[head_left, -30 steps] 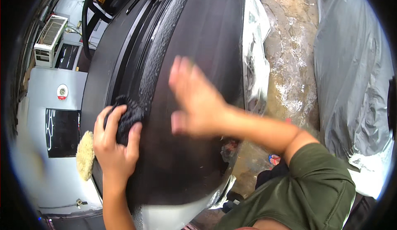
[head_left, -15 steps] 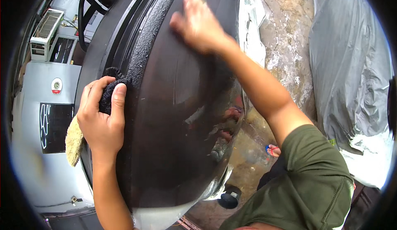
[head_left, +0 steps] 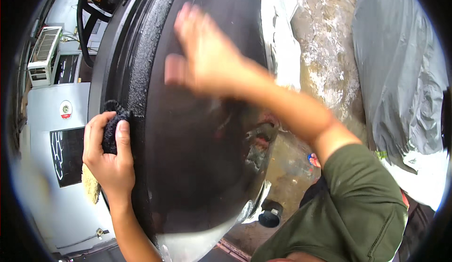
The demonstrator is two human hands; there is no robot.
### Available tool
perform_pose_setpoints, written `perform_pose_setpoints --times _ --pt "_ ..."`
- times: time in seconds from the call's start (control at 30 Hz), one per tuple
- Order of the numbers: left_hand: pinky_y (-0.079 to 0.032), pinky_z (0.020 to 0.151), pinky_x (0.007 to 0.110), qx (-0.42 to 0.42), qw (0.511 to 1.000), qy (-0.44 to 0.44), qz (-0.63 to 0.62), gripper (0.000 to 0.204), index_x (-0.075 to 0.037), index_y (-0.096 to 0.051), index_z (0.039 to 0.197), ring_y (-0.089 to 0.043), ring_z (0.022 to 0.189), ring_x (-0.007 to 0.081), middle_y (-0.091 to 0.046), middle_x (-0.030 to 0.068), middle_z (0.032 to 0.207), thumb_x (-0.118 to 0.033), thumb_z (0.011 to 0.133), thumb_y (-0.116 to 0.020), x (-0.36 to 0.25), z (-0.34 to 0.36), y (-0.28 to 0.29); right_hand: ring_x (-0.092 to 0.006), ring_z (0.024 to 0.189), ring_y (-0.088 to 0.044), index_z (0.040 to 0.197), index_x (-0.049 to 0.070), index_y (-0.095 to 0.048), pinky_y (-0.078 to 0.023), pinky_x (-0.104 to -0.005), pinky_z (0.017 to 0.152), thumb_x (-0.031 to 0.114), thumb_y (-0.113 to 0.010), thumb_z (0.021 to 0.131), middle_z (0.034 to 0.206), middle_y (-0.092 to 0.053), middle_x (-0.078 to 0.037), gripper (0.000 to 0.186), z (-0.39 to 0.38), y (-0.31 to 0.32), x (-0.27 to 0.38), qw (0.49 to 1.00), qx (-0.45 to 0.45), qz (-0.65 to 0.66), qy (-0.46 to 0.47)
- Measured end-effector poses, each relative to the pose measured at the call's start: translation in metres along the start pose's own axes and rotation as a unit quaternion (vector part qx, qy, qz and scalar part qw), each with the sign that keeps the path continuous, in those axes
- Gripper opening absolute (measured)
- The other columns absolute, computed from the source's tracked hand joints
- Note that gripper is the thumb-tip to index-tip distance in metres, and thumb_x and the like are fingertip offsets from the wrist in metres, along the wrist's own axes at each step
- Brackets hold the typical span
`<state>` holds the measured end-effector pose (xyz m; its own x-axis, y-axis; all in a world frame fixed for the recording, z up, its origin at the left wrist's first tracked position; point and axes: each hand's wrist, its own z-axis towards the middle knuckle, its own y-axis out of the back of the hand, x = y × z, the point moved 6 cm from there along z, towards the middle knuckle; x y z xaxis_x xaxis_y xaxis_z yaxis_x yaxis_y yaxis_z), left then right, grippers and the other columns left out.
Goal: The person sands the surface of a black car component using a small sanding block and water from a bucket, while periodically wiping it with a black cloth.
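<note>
My left hand [head_left: 113, 167] grips a black fluffy cloth [head_left: 113, 127] at the left edge of a dark, glossy vehicle panel [head_left: 188, 172]. Its thumb lies on the near side of the cloth and the fingers curl over the other side. Behind that wrist a cream woolly pad [head_left: 89, 185] shows in part. Over the upper part of the panel lies my right hand [head_left: 202, 50], blurred by motion, palm down with fingers stretched out and thumb apart. I see nothing in it.
Beside the panel runs a wet, textured black strip [head_left: 146, 45]. White plastic sheeting [head_left: 282, 31] covers the panel's right side. Farther right, a grey cover [head_left: 400, 64] drapes a large object across the stained concrete floor [head_left: 325, 50]. A round black object [head_left: 270, 214] sits below the panel's corner.
My right hand has swept left and slightly down across the panel. The view has shifted a little, and my left hand still grips the black cloth at the edge.
</note>
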<state>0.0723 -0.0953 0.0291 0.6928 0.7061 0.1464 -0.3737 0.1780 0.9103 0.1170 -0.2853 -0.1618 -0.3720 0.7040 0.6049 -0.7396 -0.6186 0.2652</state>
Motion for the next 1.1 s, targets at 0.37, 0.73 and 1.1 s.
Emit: perform_pose_setpoints --times 0.37,0.73,1.1 --pt "-0.052 0.096 0.038 -0.022 1.0 -0.007 -0.011 0.022 0.004 -0.07 0.111 -0.069 0.099 0.0314 -0.072 0.0168 0.106 -0.013 0.097 -0.074 -0.002 0.003 -0.001 -0.042 0.148 -0.051 0.135 0.0 -0.062 -0.036 -0.0538 0.126 0.013 -0.07 0.099 0.156 -0.056 -0.024 0.038 -0.045 0.009 0.028 0.986 -0.083 0.144 0.03" --pt "-0.053 0.091 0.037 -0.062 0.998 -0.029 -0.002 0.026 0.005 -0.071 0.111 -0.07 0.097 0.031 -0.072 0.0174 0.104 -0.016 0.096 -0.077 -0.005 0.002 -0.001 -0.0314 0.134 -0.064 0.144 0.004 -0.056 -0.053 -0.0555 0.11 0.047 -0.051 0.111 0.15 -0.062 -0.016 0.055 -0.066 0.077 -0.029 0.663 -0.165 0.674 -0.283" --pt "-0.05 0.1 0.036 -0.043 0.998 -0.04 0.013 0.027 0.004 -0.071 0.116 -0.07 0.107 0.0283 -0.072 0.0174 0.112 -0.018 0.1 -0.073 -0.01 0.001 -0.001 -0.035 0.114 -0.074 0.129 -0.003 -0.062 -0.063 -0.0484 0.094 0.02 -0.062 0.11 0.122 -0.072 -0.018 0.03 -0.042 0.087 -0.06 0.774 -0.094 0.548 -0.303"
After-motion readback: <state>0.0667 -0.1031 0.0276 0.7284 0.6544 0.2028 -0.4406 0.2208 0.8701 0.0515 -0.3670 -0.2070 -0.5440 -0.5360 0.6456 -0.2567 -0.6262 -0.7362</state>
